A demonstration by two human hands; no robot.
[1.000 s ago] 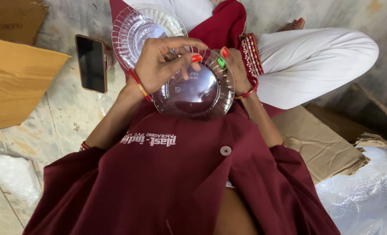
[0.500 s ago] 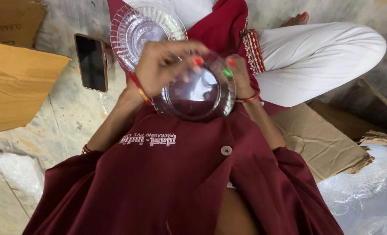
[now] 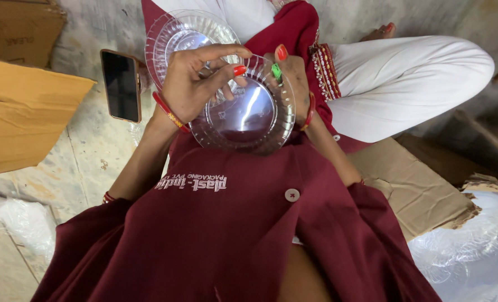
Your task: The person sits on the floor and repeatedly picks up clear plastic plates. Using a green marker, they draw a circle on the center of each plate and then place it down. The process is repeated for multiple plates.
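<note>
I hold a clear round plastic plate with a ribbed rim in front of my chest. My right hand grips its right edge from behind, thumb on the rim. My left hand rests over the plate's upper left rim, its fingertips pinching at the edge. Just beyond my left hand lies a stack of the same clear plates on my lap. I wear a maroon coat and white trousers and sit cross-legged on the floor.
A dark phone lies face up on the stone floor to the left. Brown cardboard is further left, more cardboard at the right. Clear plastic bags of plates sit lower right.
My left fingers have shifted along the plate's upper rim and now pinch nearer its top. The plate stays in my right hand, tilted slightly differently.
</note>
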